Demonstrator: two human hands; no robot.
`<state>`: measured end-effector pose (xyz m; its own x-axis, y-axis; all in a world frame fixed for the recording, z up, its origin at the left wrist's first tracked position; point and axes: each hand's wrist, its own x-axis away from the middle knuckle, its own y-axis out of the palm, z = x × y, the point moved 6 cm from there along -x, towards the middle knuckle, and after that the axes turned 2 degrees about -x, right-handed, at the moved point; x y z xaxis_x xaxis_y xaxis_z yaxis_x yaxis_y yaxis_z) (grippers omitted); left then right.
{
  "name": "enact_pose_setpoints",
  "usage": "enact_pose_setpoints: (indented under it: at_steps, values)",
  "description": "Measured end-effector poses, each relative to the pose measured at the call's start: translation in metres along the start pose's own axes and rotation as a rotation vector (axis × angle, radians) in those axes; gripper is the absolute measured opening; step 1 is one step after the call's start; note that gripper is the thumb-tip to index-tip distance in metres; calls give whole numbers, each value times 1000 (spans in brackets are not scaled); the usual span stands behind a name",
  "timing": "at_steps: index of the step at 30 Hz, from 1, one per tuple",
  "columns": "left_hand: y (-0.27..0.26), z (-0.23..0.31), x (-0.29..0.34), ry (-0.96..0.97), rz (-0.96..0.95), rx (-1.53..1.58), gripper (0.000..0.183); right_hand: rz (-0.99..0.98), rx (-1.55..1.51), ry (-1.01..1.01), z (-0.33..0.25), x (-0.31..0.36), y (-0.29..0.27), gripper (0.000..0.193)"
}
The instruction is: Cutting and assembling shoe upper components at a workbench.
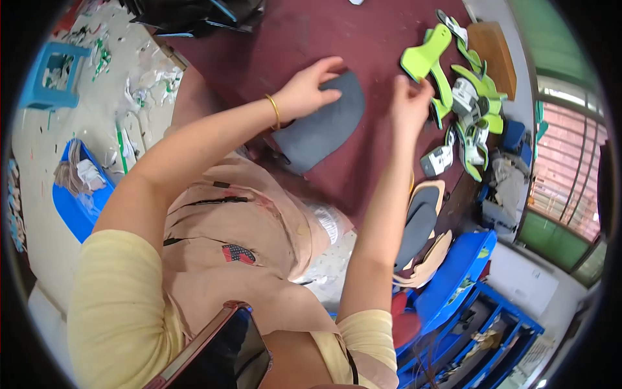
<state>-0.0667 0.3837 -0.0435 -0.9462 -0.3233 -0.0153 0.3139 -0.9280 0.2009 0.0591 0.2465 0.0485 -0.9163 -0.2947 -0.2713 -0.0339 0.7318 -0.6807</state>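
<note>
A dark grey flat piece with rounded ends (324, 126), shaped like a wide sole, lies over the near edge of a dark red table (285, 52). My left hand (311, 91) is over its upper left part, thumb and fingers apart; whether it touches the piece is unclear. To the right, my right hand (411, 104) is raised beside lime green insoles (427, 55), thumb and finger apart, with nothing visible between them. Contact with the insoles cannot be made out. More green insoles with grey and white wrapped parts (466, 97) lie piled along the table's right side.
Black bags (194, 16) lie at the table's far left. Beige and grey sole pieces (418, 223) are stacked by my right forearm, near a blue chair (453, 272) and blue rack (499, 324). On the littered floor are a blue stool (55, 76) and blue bin (74, 207). A phone (223, 350) is at my chest.
</note>
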Motion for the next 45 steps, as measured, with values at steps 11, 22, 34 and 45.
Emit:
enact_pose_setpoints:
  at_steps: [11, 22, 34, 45]
  values:
    - [-12, 5, 8, 160, 370, 21, 69, -33, -1605, 371, 29, -157, -35, 11]
    - [62, 161, 20, 1039, 75, -1095, 94, -564, -1124, 141, -53, 88, -127, 22]
    - [128, 67, 53, 117, -628, -81, 27, 4, -1083, 204, -3, 151, -95, 54]
    - [56, 40, 133, -514, -654, -421, 15, 77, -1344, 401, 54, 100, -97, 48]
